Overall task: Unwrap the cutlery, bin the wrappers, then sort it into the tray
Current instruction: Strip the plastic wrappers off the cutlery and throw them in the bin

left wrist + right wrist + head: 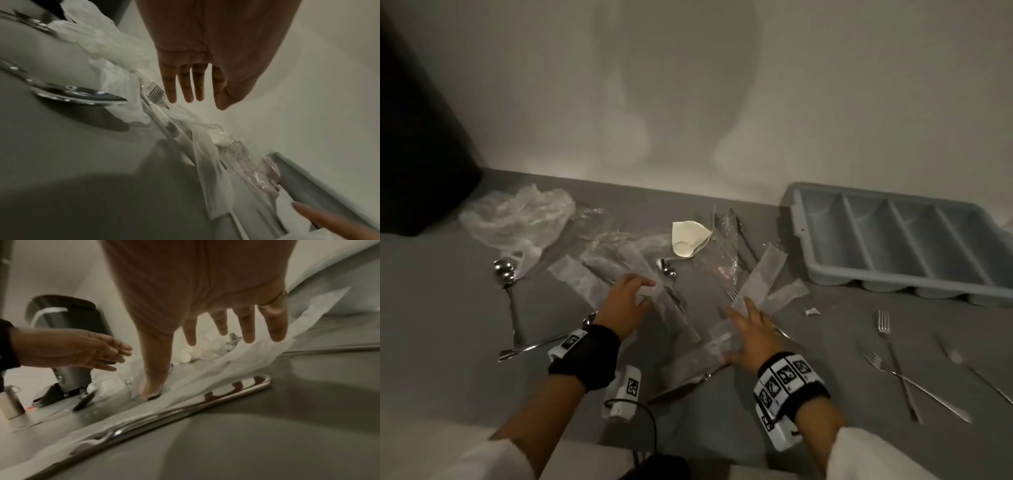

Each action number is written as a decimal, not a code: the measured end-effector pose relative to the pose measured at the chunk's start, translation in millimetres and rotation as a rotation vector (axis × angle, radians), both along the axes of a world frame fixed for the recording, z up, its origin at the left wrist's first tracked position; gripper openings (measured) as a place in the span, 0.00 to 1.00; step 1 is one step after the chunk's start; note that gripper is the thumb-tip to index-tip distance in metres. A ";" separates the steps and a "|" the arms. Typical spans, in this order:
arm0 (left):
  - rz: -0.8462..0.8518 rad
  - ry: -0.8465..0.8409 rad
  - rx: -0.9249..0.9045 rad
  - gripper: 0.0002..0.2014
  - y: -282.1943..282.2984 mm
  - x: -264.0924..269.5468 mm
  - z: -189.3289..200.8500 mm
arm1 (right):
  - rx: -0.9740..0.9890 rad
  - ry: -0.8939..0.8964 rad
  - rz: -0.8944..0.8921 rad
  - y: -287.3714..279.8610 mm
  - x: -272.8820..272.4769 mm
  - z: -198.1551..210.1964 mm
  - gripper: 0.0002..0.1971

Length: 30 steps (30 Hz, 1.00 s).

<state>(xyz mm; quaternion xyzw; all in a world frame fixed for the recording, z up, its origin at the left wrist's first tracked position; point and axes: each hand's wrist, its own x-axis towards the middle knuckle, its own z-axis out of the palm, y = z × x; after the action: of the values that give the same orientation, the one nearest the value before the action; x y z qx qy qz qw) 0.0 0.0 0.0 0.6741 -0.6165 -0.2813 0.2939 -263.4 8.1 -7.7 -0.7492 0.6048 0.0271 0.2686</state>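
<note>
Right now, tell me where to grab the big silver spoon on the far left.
Pinch the big silver spoon by its bare mid-handle from above with the left hand: it lies flat on the grey counter, its bowl against the crumpled clear bag.

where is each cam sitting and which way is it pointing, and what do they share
Head: worn on the head, looking forward and down at the grey table, tray, both forearms and hands.
Left wrist: looks along the left hand at wrappers and a spoon.
Right wrist: looks along the right hand, thumb on a wrapper; the left hand shows too.
Shared: both wrist views show wrappers on the table.
</note>
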 end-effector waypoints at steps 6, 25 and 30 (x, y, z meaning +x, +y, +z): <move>0.046 -0.096 0.213 0.46 -31.8 3.6 -8.4 | 0.052 0.023 -0.112 -23.6 12.6 -15.3 0.30; -0.059 -0.119 0.036 0.11 -24.0 6.9 -15.7 | -0.414 -0.807 -0.987 38.2 -87.4 61.2 0.16; 0.029 0.046 -0.205 0.11 -14.9 -9.9 27.2 | -0.452 -1.011 -1.399 92.1 -117.2 52.2 0.04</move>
<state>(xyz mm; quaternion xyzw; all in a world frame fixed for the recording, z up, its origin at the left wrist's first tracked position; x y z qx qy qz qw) -9.9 -14.9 27.2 0.6425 -0.6254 -0.2279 0.3796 -380.6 100.2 44.5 -0.1663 0.7237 -0.5967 0.3042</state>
